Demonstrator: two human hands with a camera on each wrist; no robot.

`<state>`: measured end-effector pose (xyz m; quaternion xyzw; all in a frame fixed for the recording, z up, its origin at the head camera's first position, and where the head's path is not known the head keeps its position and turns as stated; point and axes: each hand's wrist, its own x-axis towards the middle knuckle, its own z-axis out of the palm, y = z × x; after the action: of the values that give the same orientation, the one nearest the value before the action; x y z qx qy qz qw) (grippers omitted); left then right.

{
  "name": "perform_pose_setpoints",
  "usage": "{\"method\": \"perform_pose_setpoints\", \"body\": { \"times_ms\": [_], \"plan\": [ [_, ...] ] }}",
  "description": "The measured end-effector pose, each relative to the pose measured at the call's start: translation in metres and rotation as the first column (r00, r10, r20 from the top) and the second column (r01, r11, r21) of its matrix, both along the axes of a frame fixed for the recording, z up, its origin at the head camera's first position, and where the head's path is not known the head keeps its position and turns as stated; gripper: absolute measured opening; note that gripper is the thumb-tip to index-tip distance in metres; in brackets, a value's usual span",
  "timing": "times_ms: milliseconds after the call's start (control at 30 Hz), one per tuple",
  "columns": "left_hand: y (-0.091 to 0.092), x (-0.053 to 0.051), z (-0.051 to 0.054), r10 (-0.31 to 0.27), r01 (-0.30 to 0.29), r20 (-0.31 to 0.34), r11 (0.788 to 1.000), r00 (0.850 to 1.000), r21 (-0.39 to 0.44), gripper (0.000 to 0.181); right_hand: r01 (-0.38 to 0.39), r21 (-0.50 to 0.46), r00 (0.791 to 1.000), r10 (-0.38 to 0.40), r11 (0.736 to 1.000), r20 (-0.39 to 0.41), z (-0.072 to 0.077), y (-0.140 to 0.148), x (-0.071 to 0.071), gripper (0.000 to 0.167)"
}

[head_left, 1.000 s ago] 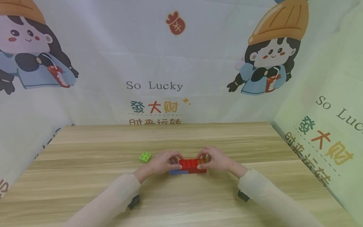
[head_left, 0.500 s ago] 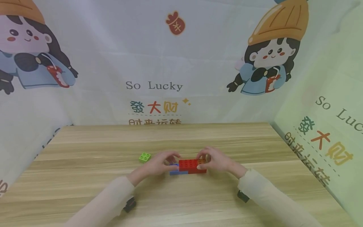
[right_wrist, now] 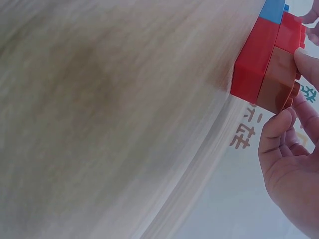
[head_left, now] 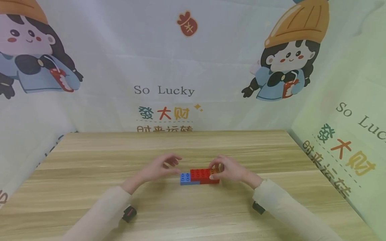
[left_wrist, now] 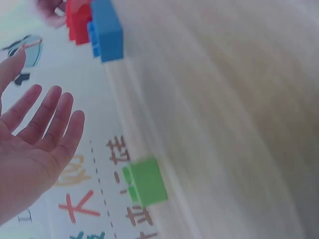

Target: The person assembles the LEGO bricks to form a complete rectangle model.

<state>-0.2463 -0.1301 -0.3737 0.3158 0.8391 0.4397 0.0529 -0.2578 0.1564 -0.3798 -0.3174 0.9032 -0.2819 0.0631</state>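
Toy building bricks stand joined in two layers on the table. Below are a blue brick (head_left: 185, 179) at left and a red brick (right_wrist: 255, 60) at right. Across them sits an upper red brick (head_left: 199, 174), with a small brown brick (right_wrist: 277, 79) at its right end. My right hand (head_left: 232, 169) pinches the stack's right end, thumb at the front, fingers behind and partly hidden. Just left of the blue brick, my left hand (head_left: 159, 166) is held apart from the stack with loose, spread fingers and nothing in it. A green brick (left_wrist: 148, 181) lies on the table near my left hand.
The wooden table (head_left: 193, 214) meets a printed cloth backdrop (head_left: 223, 110) behind and at both sides. In the head view the left hand hides the green brick. A dark wrist device (head_left: 129, 213) shows under the left sleeve, another (head_left: 258, 208) under the right.
My left hand has let go of the upper red brick and moved left, uncovering the blue brick's studs and covering the green brick. The right hand and the stack have stayed put.
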Motion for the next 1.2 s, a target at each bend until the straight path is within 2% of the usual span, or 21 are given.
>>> {"method": "perform_pose_setpoints", "body": {
  "times_ms": [100,367,633,833,900,1100,1133,1200],
  "plan": [
    [-0.007,-0.001,0.003,0.024,-0.024,0.010,1.000,1.000,-0.017,0.040,-0.007,-0.002,1.000,0.007,1.000,0.008,0.001,0.001,0.000,0.030],
    [-0.019,-0.003,0.005,0.028,-0.028,0.026,1.000,0.999,0.000,0.041,-0.042,-0.014,0.999,0.042,0.999,0.001,0.000,0.002,-0.002,0.030],
    [-0.037,-0.010,0.007,0.079,-0.080,0.037,0.997,0.996,0.014,0.043,-0.023,-0.008,0.999,0.023,1.000,0.029,0.002,0.002,-0.002,0.029],
    [-0.050,-0.015,0.003,0.109,-0.109,0.047,0.994,0.993,-0.001,0.044,-0.024,-0.001,0.999,0.024,1.000,0.024,0.002,0.002,-0.002,0.030],
    [-0.053,-0.013,0.005,0.116,-0.116,0.035,0.993,0.993,-0.018,0.043,-0.025,0.000,1.000,0.025,1.000,0.019,0.002,0.001,-0.002,0.029],
    [-0.064,-0.018,-0.001,0.095,-0.094,0.013,0.994,0.995,-0.047,0.045,-0.026,-0.001,1.000,0.026,1.000,0.009,0.002,0.002,-0.002,0.029],
    [-0.067,-0.022,-0.007,0.093,-0.092,0.016,0.995,0.996,-0.049,0.046,-0.027,-0.002,1.000,0.027,1.000,0.009,0.002,0.002,-0.002,0.029],
    [-0.069,-0.023,-0.010,0.095,-0.094,0.027,0.994,0.995,-0.054,0.048,-0.027,-0.001,1.000,0.027,1.000,0.010,0.002,0.001,-0.002,0.029]
  ]
}}
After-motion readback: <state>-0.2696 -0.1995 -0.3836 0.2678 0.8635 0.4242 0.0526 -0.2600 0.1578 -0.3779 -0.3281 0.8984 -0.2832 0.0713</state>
